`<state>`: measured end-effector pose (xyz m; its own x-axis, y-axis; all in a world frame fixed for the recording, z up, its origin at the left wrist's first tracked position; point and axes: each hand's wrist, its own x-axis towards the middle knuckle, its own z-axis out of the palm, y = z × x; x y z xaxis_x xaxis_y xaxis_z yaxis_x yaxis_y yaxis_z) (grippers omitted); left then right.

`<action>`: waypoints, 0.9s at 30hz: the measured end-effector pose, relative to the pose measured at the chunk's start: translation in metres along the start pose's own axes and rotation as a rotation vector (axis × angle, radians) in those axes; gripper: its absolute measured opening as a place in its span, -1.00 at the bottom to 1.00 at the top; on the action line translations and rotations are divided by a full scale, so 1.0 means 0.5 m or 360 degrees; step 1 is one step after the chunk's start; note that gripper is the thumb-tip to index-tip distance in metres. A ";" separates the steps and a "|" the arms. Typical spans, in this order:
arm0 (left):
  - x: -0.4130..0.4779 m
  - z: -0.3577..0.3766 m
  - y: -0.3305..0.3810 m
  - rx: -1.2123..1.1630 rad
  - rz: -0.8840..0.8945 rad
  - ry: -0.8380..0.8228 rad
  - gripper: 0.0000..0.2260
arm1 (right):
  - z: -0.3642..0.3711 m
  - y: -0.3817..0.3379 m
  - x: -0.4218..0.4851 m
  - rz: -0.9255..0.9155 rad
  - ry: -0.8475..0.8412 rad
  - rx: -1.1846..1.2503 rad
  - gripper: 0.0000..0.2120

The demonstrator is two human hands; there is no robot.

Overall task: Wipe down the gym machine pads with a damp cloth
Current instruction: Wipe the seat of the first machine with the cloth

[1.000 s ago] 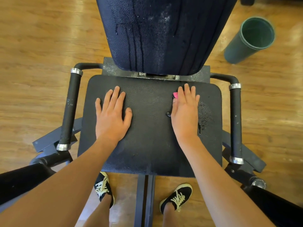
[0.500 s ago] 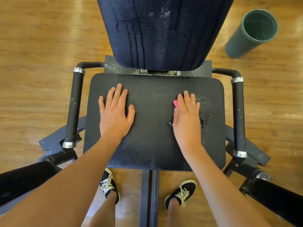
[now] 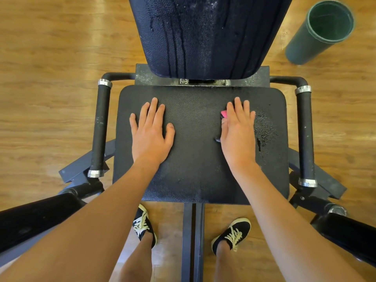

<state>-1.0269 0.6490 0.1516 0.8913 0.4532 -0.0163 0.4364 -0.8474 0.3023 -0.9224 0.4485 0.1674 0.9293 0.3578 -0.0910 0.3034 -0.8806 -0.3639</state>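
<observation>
Wooden floor (image 3: 50, 78) surrounds the gym machine (image 3: 193, 241); both hands lie flat, fingers straight, on its black seat pad (image 3: 195, 163); left hand (image 3: 150, 133) bare on the left; right hand (image 3: 238, 133) pressing a pink cloth (image 3: 223, 114), mostly hidden beneath; wet patch (image 3: 264, 127) just right; streaked back pad (image 3: 203, 37) beyond.

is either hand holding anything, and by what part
Nothing is gripped. The right hand lies flat on a pink cloth, pressing it to the seat pad; only one corner shows. The left hand rests flat on the pad, empty.
</observation>
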 end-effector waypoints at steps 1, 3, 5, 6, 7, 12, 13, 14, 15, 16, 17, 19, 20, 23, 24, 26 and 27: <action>0.000 0.000 0.001 -0.0001 -0.0001 -0.0002 -0.49 | 0.001 0.002 -0.008 0.0008 -0.0001 0.0008 -0.54; -0.002 0.000 0.002 -0.0006 -0.0003 -0.0002 -0.50 | 0.001 0.006 -0.032 0.0013 -0.0018 0.0025 -0.54; -0.004 -0.001 0.002 -0.0010 0.0000 -0.0004 -0.50 | 0.001 0.008 -0.066 0.0019 -0.0036 0.0054 -0.53; -0.003 -0.002 0.002 -0.0010 0.0001 -0.0007 -0.51 | 0.000 0.008 -0.086 0.0019 -0.0045 0.0067 -0.53; -0.004 -0.003 0.001 -0.0010 0.0000 -0.0010 -0.51 | 0.000 0.008 -0.105 0.0017 -0.0057 0.0076 -0.53; -0.004 -0.004 -0.001 -0.0021 0.0007 0.0005 -0.52 | 0.000 0.010 -0.132 -0.0015 -0.0088 0.0066 -0.52; -0.004 -0.004 -0.001 -0.0023 0.0006 0.0007 -0.52 | 0.000 0.010 -0.118 -0.0021 -0.0085 0.0056 -0.51; -0.004 -0.004 -0.001 -0.0025 0.0005 0.0008 -0.52 | 0.000 0.009 -0.100 -0.0028 -0.0074 0.0046 -0.49; -0.004 -0.004 0.000 -0.0026 0.0006 0.0009 -0.52 | -0.002 0.008 -0.081 -0.0030 -0.0061 0.0035 -0.48; -0.004 -0.005 -0.001 -0.0026 0.0008 0.0010 -0.52 | -0.003 0.005 -0.062 -0.0030 -0.0052 0.0025 -0.46; -0.004 -0.005 -0.001 -0.0025 0.0010 0.0011 -0.52 | -0.004 0.003 -0.046 -0.0029 -0.0045 0.0014 -0.45; -0.004 -0.006 0.000 -0.0024 0.0015 0.0017 -0.52 | -0.003 0.000 -0.031 -0.0020 -0.0023 -0.0020 -0.49; -0.004 -0.006 0.000 -0.0024 0.0015 0.0020 -0.52 | -0.001 0.001 -0.032 -0.0010 -0.0010 -0.0022 -0.52; -0.004 -0.006 0.001 -0.0024 0.0013 0.0019 -0.53 | 0.004 0.005 -0.061 0.0005 -0.0007 0.0040 -0.53; -0.005 -0.006 0.001 -0.0026 0.0013 0.0020 -0.53 | 0.005 0.007 -0.078 0.0002 -0.0019 0.0056 -0.53; -0.006 -0.006 0.001 -0.0027 0.0015 0.0023 -0.54 | 0.005 0.011 -0.115 -0.0010 -0.0045 0.0083 -0.50; -0.005 -0.006 0.001 -0.0028 0.0016 0.0025 -0.54 | 0.004 0.012 -0.135 -0.0013 -0.0056 0.0100 -0.46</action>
<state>-1.0294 0.6483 0.1548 0.8934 0.4493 0.0016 0.4253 -0.8469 0.3192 -0.9836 0.4197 0.1696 0.9185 0.3767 -0.1201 0.2962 -0.8568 -0.4221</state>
